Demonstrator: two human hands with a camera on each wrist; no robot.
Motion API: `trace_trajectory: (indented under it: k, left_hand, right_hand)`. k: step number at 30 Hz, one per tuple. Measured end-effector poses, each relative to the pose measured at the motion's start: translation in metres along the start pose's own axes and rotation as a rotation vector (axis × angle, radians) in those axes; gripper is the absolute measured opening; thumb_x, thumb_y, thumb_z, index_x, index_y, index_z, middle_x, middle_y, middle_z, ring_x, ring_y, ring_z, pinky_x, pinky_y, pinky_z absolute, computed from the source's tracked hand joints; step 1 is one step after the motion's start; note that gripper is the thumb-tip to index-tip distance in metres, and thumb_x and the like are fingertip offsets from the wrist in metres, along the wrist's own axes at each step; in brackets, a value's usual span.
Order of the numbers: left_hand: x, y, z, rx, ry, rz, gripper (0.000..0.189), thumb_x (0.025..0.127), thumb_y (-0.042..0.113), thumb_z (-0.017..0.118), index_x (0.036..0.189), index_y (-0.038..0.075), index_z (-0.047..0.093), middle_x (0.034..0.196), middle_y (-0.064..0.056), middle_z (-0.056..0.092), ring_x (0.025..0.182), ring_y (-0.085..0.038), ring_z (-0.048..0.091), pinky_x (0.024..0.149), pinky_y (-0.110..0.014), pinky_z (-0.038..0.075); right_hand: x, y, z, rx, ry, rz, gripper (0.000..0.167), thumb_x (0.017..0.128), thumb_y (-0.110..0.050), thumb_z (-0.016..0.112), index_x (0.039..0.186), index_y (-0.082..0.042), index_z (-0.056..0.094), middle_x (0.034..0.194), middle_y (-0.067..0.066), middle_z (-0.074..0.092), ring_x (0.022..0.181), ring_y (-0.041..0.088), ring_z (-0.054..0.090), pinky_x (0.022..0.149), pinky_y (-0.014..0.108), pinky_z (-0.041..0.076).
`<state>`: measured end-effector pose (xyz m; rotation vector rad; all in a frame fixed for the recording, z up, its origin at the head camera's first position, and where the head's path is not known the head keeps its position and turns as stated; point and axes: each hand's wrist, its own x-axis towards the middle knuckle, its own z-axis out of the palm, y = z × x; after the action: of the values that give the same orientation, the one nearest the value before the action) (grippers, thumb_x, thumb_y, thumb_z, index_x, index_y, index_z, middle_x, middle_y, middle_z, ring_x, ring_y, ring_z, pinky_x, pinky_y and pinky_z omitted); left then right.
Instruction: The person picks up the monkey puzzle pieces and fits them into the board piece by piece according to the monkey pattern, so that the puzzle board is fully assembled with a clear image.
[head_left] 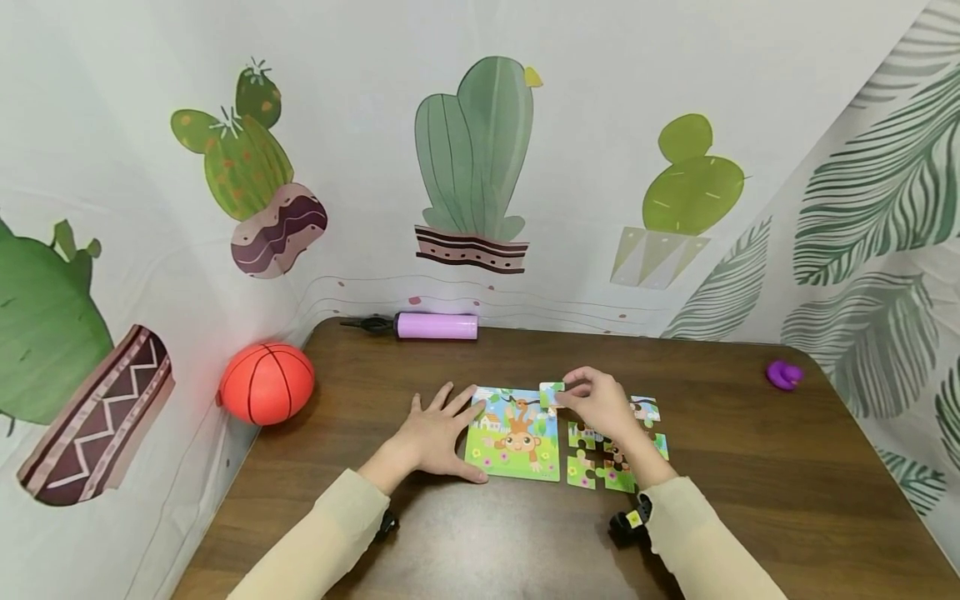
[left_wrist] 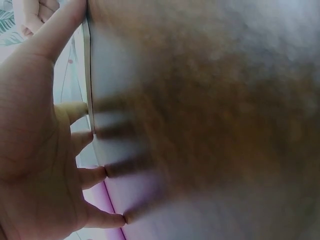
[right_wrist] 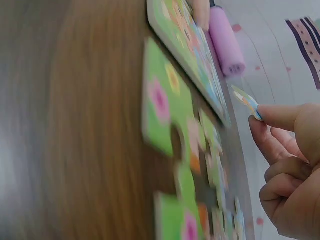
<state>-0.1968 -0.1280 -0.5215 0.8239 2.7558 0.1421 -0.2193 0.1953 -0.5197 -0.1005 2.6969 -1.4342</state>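
Observation:
A square picture board (head_left: 512, 461) with a monkey, a house and flowers lies flat on the brown table. My left hand (head_left: 429, 440) rests along its left side, fingers spread, with fingertips at the upper left edge and thumb near the lower left corner. Between thumb and fingertips, my right hand (head_left: 603, 405) pinches a puzzle piece (right_wrist: 245, 101), which overlaps the board's upper right corner in the head view. Right of the board lie several loose puzzle pieces (head_left: 581, 472), some partly joined, and the right forearm hides part of them.
A purple hand pump (head_left: 437, 326) with a black end lies at the table's back edge. To the left, a red ball (head_left: 267, 383) sits against the cactus-print backdrop (head_left: 360, 167). One purple rubber duck (head_left: 784, 375) stands at the table's far right.

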Motion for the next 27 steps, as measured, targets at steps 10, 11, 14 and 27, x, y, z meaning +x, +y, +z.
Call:
trace_trajectory:
  k: [10,11,14,27]
  left_hand:
    - [0.001,-0.002,0.0,0.002,-0.004,-0.002,0.123,0.07,0.094,0.06,0.168,0.03,0.021,0.174,0.002,0.006,0.158,-0.038,0.007,0.108,-0.082,0.018]
    - [0.001,-0.002,0.0,0.002,-0.005,-0.004,0.123,0.07,0.094,0.06,0.168,0.03,0.02,0.174,0.002,0.006,0.158,-0.038,0.007,0.108,-0.082,0.018]
    - [0.0,-0.001,-0.001,0.002,-0.005,-0.006,0.124,0.07,0.094,0.06,0.168,0.03,0.019,0.174,0.002,0.007,0.158,-0.039,0.007,0.108,-0.082,0.019]
    - [0.0,-0.001,0.001,0.032,-0.003,0.002,0.119,0.072,0.096,0.055,0.167,0.039,0.015,0.174,0.003,0.006,0.157,-0.039,0.008,0.107,-0.082,0.02]
  right_hand:
    - [0.006,-0.027,0.052,0.074,-0.055,0.024,0.027,0.094,-0.026,0.079,0.114,-0.012,0.07,0.092,0.002,0.075,0.077,0.019,0.071,0.065,0.037,0.055]
    - [0.007,-0.029,0.056,0.078,-0.06,0.026,0.027,0.094,-0.026,0.079,0.114,-0.011,0.07,0.09,0.001,0.075,0.074,0.019,0.071,0.064,0.037,0.055]
    - [0.008,-0.035,0.067,0.09,-0.073,0.036,0.026,0.094,-0.023,0.079,0.114,-0.009,0.07,0.086,0.002,0.075,0.07,0.019,0.071,0.061,0.036,0.055]
    - [0.009,-0.048,0.089,0.031,-0.065,0.057,0.024,0.093,-0.026,0.078,0.109,-0.009,0.072,0.086,0.002,0.074,0.062,0.017,0.065,0.053,0.033,0.051]
